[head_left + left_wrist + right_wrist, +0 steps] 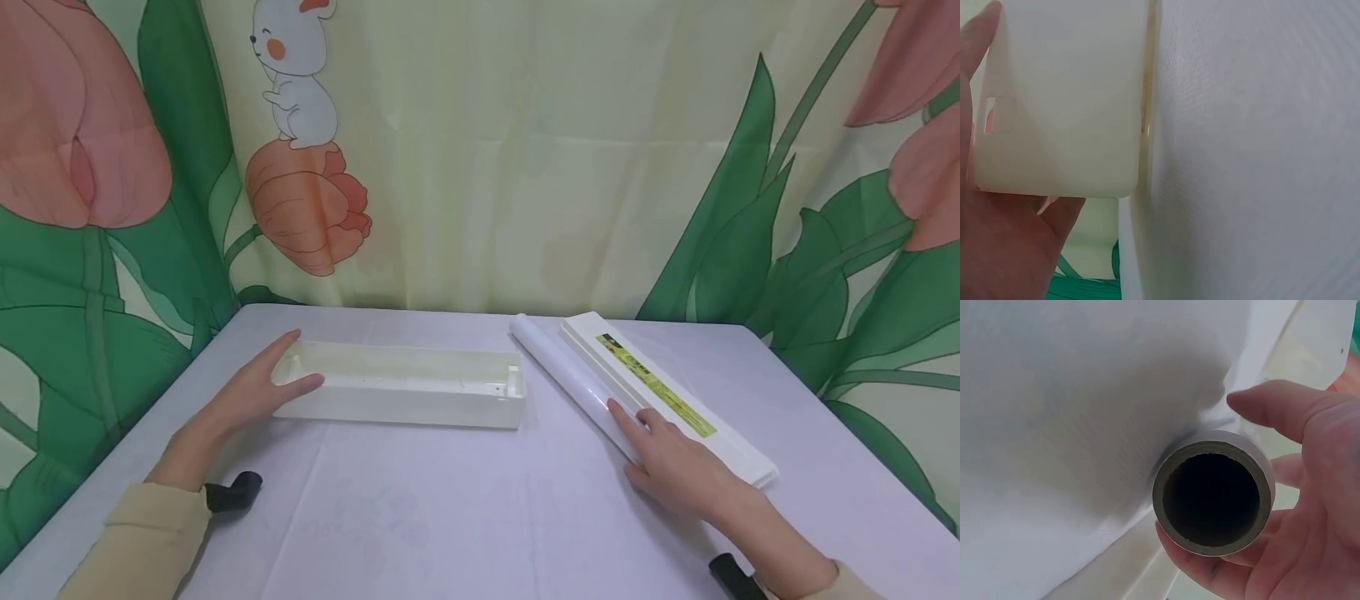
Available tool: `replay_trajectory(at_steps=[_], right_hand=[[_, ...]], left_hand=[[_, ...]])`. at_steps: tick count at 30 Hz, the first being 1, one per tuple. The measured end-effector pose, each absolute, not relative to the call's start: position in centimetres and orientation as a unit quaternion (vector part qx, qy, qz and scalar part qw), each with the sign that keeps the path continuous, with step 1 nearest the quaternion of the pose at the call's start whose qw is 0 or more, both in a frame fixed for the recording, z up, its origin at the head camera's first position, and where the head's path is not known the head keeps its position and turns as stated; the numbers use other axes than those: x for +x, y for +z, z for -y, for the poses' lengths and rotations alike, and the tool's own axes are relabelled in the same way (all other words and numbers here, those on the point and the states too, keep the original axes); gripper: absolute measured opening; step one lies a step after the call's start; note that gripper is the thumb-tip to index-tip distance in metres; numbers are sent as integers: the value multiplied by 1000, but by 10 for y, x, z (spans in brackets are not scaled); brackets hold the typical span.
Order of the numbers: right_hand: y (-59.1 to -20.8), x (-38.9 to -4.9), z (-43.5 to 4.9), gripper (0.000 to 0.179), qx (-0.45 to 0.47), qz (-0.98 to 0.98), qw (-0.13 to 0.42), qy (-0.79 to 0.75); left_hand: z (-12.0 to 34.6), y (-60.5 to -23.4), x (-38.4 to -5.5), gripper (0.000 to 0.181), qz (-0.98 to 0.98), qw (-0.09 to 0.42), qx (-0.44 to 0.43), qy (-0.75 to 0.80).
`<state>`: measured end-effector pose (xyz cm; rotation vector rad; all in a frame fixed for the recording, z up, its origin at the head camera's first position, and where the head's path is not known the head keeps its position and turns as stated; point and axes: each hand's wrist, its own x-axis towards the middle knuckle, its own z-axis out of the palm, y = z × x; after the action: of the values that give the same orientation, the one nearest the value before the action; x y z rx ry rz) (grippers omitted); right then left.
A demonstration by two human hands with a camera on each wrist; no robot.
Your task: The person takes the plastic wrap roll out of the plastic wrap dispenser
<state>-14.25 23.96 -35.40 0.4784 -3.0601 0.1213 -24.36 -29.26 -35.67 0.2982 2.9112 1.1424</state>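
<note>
On the left of the table a long, open-topped cream plastic box (397,408) lies crosswise, with small fittings inside its ends. My left hand (258,383) grips its left end, thumb over the near wall and fingers behind; the left wrist view shows the box's end wall (1066,125) close up. To the right, a shiny white roll of cling film (558,362) lies slantwise. My right hand (675,462) reaches around its near end, the index finger along its top. In the right wrist view the roll's hollow core (1213,500) faces the camera, fingers against one side and thumb slightly apart.
Beside the roll lies a long white lid (675,392) with a yellow-green label, parallel to it. A white cloth covers the table (420,508). Behind hangs a curtain (510,167) printed with tulips and a rabbit. Dark straps sit at both wrists.
</note>
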Motion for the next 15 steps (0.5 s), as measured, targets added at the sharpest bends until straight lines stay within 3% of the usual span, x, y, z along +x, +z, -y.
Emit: replay_trajectory(at_steps=[7,15], right_hand=[[-348,-146,-241,74,153,987,31,33],[-340,-148,-238,66,169,981,91,32]], left_hand=[[296,-355,-242,103,-929,-7,96,358],[300,-354,-238,101,-932,-14,98,348]])
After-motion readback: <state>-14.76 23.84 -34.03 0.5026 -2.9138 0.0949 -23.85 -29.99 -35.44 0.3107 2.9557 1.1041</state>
